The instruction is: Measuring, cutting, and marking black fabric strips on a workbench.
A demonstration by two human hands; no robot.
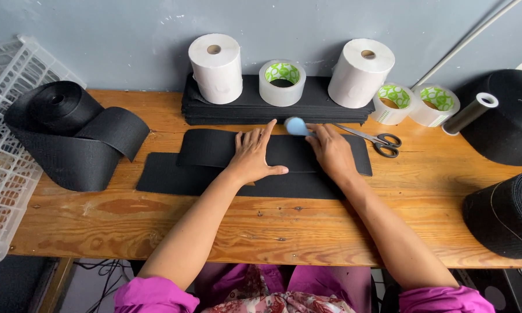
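Slippage risked: left hand (254,155) pressed open on black fabric strip (214,148) beneath both hands; right hand (329,149) pinched pale blue chalk (296,126) near scissors (379,141), could smear crooked.

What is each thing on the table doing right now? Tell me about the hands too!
Left hand: open, flat on the upper black strip.
Right hand: pressing the strip, touching a light blue round thing.
Lower black strip: flat, partly covered.
Scissors: lying closed.
Black roll: partly unrolled.
White paper rolls: standing upright.
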